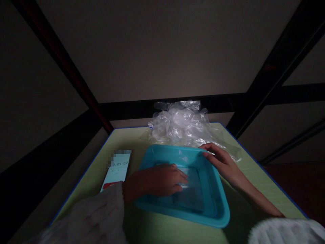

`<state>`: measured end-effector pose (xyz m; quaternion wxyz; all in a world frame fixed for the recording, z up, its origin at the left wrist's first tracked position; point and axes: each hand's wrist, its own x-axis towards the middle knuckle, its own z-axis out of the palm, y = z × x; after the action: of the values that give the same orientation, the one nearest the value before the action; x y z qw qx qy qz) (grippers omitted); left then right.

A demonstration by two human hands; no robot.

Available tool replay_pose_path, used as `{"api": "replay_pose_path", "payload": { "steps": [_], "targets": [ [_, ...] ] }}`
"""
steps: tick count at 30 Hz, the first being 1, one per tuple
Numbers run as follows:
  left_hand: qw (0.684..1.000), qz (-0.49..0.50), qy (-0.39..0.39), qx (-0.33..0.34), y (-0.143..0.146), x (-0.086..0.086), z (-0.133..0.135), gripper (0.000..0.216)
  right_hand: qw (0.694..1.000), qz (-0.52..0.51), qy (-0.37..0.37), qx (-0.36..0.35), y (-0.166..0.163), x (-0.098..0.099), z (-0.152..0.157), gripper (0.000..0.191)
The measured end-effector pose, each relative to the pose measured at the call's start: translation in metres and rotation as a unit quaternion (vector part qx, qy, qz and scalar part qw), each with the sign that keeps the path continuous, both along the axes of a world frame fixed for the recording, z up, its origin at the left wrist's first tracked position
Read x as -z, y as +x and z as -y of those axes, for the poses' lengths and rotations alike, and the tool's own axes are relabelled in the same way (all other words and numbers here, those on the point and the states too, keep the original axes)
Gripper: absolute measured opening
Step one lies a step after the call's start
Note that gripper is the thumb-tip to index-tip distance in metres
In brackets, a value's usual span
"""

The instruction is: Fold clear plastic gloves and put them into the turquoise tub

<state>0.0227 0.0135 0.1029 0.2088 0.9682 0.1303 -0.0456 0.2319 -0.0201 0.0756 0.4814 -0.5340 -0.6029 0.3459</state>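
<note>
A turquoise plastic tray (pixel 223 206) with raised walls sits on the table, turned slightly. My left hand (pixel 169 179) reaches into it, palm down and fingers stretched out over clear plastic pieces (pixel 190 193) lying on its floor. The fingertips are at or just above this plastic; contact is hard to tell. At the far right corner of the tray, my right hand (pixel 223 162) pinches the rim between thumb and fingers. Behind the tray lies a crumpled heap of clear plastic bags (pixel 180 122), close to the right fingertips.
A phone (pixel 118 169) showing a running timer lies left of the tray, near my left sleeve. The light green table (pixel 152 227) has a blue edge. Dark metal bars (pixel 251 105) and a dim wall panel (pixel 165 51) stand close behind it.
</note>
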Motion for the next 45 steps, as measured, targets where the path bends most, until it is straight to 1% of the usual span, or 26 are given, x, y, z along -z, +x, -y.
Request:
{"api": "replay_pose_path", "payload": {
  "steps": [5, 8, 11, 13, 16, 18, 20, 21, 23, 25, 27, 28, 30, 32, 36, 38, 40, 42, 43, 45],
  "targets": [
    [1.0, -0.016, -0.008, -0.024, -0.003, 0.003, 0.001, 0.025, 1.0, -0.001, 0.005, -0.005, 0.0, 0.0, 0.0, 0.018],
    [0.999, -0.022, -0.01, -0.042, -0.003, 0.007, 0.001, 0.032, 1.0, -0.004, 0.008, -0.004, 0.0, 0.001, 0.0, 0.018],
    [0.999, -0.023, -0.019, -0.036, -0.002, 0.009, -0.002, 0.037, 1.0, -0.004, 0.01, -0.004, 0.0, 0.001, 0.0, 0.019],
    [0.999, -0.024, -0.026, -0.031, -0.002, 0.007, -0.003, 0.039, 1.0, 0.0, 0.011, 0.0, 0.0, 0.001, 0.0, 0.021],
    [0.998, -0.016, -0.029, -0.048, -0.008, -0.006, -0.001, 0.039, 1.0, 0.012, 0.009, 0.011, -0.001, -0.001, 0.001, 0.025],
    [0.995, 0.006, -0.021, -0.094, -0.017, -0.017, 0.002, 0.035, 1.0, 0.018, 0.003, 0.019, -0.001, -0.001, 0.002, 0.027],
    [0.983, 0.051, 0.008, -0.178, -0.03, -0.027, 0.006, 0.033, 1.0, 0.021, -0.005, 0.021, -0.001, -0.001, 0.003, 0.028],
    [0.97, 0.074, 0.021, -0.229, -0.036, -0.03, 0.008, 0.031, 0.999, 0.023, -0.009, 0.023, 0.0, 0.0, 0.004, 0.029],
    [0.933, 0.113, 0.045, -0.337, -0.049, -0.032, 0.011, 0.025, 0.999, 0.026, -0.013, 0.027, 0.001, 0.002, 0.004, 0.031],
    [0.894, 0.131, 0.06, -0.425, -0.061, -0.029, 0.012, 0.022, 0.999, 0.024, -0.014, 0.038, 0.003, 0.005, 0.003, 0.031],
    [0.869, 0.127, 0.054, -0.476, -0.072, -0.021, 0.013, 0.021, 0.999, 0.018, -0.024, 0.045, 0.004, 0.007, 0.003, 0.03],
    [0.865, 0.119, 0.038, -0.486, -0.076, -0.017, 0.014, 0.021, 0.998, 0.014, -0.03, 0.047, 0.004, 0.007, 0.003, 0.03],
    [0.86, 0.121, 0.003, -0.496, -0.084, -0.008, 0.016, 0.021, 0.997, 0.009, -0.047, 0.052, 0.004, 0.006, 0.003, 0.031],
    [0.853, 0.131, -0.052, -0.502, -0.088, -0.001, 0.019, 0.021, 0.997, 0.01, -0.06, 0.055, 0.004, 0.004, 0.004, 0.03],
    [0.833, 0.127, -0.22, -0.491, -0.092, 0.01, 0.031, 0.031, 0.998, 0.008, -0.044, 0.049, 0.004, 0.003, 0.005, 0.028],
    [0.815, 0.131, -0.272, -0.495, -0.091, 0.016, 0.036, 0.035, 0.998, -0.002, -0.029, 0.052, 0.004, 0.006, 0.004, 0.03],
    [0.792, 0.154, -0.286, -0.518, -0.09, 0.021, 0.038, 0.037, 0.998, -0.021, -0.028, 0.052, 0.003, 0.009, 0.004, 0.033],
    [0.778, 0.176, -0.28, -0.535, -0.089, 0.026, 0.036, 0.037, 0.996, -0.056, -0.043, 0.046, 0.0, 0.01, 0.004, 0.037],
    [0.777, 0.184, -0.27, -0.538, -0.089, 0.027, 0.034, 0.036, 0.994, -0.08, -0.055, 0.041, -0.001, 0.011, 0.005, 0.038],
    [0.789, 0.196, -0.235, -0.533, -0.088, 0.029, 0.028, 0.035, 0.987, -0.139, -0.077, 0.022, -0.003, 0.01, 0.006, 0.039]
  ]
}}
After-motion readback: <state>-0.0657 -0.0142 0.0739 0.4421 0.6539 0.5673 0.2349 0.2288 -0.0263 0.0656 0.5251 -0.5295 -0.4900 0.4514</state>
